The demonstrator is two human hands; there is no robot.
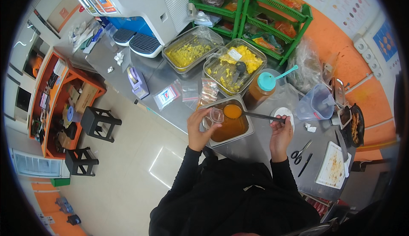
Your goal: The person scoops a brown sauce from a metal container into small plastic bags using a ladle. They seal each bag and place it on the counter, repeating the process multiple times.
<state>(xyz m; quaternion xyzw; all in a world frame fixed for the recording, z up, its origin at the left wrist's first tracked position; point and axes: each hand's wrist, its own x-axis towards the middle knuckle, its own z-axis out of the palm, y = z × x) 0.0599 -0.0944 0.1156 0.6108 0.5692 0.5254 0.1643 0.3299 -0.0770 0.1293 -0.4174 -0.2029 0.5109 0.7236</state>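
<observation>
My left hand (200,128) holds a small clear plastic cup (217,115), tilted over the left side of a steel pan (250,125) of orange-brown sauce (230,129). My right hand (281,133) grips the dark handle of a ladle (232,111), whose bowl, full of orange sauce, is above the pan close beside the cup. Behind the pan stands a jar of brown liquid (260,90) with a turquoise lid. Small clear zip bags (190,91) and a packet (166,96) lie to the pan's left. A round white lid or dish (282,112) is partly hidden behind my right hand.
Two trays of yellow food (188,55) (244,58) stand farther back, before green racks (271,21). A lilac tape dispenser (137,82) is at left. To the right are a clear jug (314,103), scissors (300,153), a black pen (305,165), a stained cutting board (332,167) and a knife (342,146).
</observation>
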